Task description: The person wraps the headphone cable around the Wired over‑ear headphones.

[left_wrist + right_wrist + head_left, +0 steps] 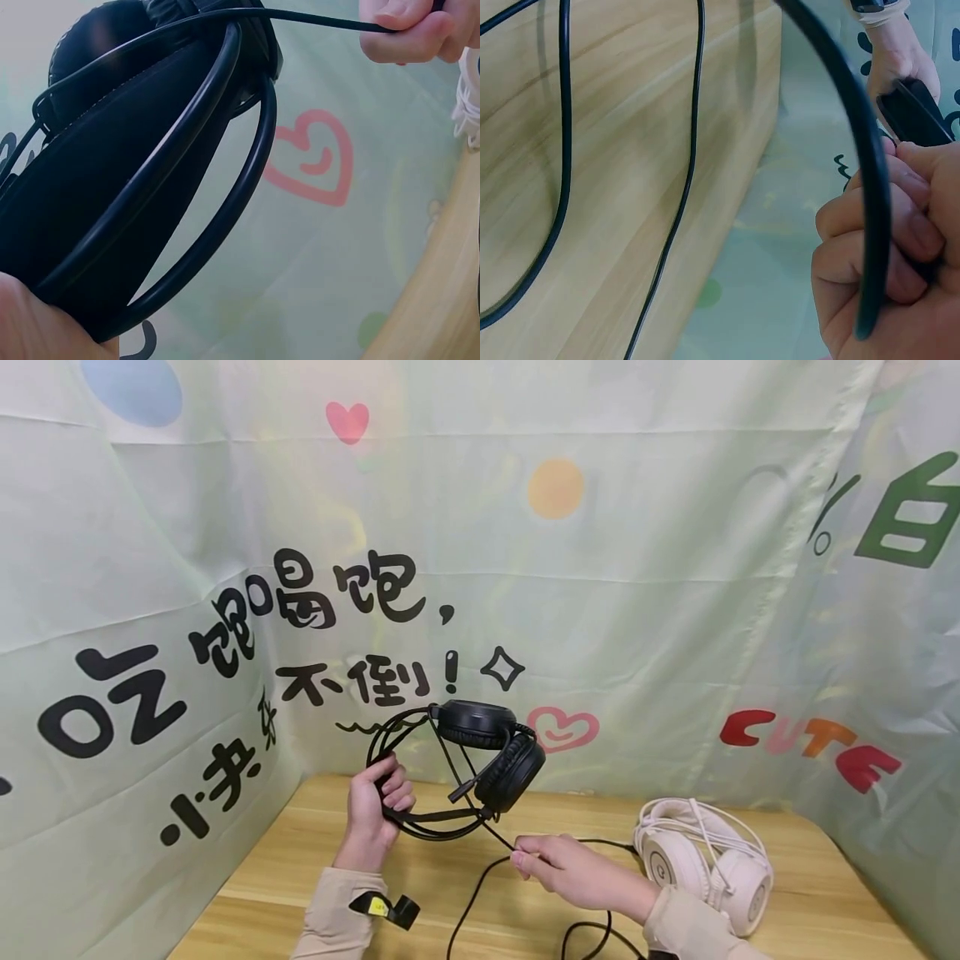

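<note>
A black headset with padded ear cups and a short microphone boom is held above the table. My left hand grips its headband, fingers curled round it; in the left wrist view, thin side bars run beside the padded band. From the headset a black cable stretches taut to my right hand, which pinches it. A stretch of the cable crosses between headband and ear cups. In the right wrist view the fingers are curled, and loose cable hangs beyond them.
White headphones, with their white cable wrapped about them, lie on the wooden table at the right, close to my right forearm. Loops of black cable trail along the table's front. Printed fabric walls the back and sides.
</note>
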The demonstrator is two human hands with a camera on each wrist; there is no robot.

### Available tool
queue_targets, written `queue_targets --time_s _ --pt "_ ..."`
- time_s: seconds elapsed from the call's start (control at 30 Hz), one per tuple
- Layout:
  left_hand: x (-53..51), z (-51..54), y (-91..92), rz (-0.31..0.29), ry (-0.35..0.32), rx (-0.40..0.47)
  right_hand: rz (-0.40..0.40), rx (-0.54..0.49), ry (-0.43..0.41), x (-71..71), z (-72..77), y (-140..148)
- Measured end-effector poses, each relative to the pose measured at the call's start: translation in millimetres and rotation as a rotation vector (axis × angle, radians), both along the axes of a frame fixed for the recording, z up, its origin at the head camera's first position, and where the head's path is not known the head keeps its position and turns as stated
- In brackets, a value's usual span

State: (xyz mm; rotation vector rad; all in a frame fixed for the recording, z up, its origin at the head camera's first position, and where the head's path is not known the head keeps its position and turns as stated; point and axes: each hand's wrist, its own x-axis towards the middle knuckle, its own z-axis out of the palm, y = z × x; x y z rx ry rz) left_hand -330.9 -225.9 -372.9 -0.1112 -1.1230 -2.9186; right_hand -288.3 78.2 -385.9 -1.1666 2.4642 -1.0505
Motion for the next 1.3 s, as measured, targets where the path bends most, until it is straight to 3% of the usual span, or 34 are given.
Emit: queue_targets --time_s 0.2,0.37,0.83,1.3 --pt "-0.4 -1.0 -0.4 -0.044 0.021 0.001 0.026 -0.012 -0.059 -3.3 0.5 5.4" --pt "-0.7 -2.7 -2.7 -0.069 0.048 0.015 0.061 -0.052 -0.188 -10.8 -3.2 11.4" --pt "-4.9 -7.6 -8.4 -0.104 0.065 0.028 0.042 -0.092 -0.381 -25.5 -12.0 26.3" --pt "-4.5 -9.6 -16.0 -0.304 0.2 0.052 0.153 -0.119 -0.477 -38.1 -18.9 45.6"
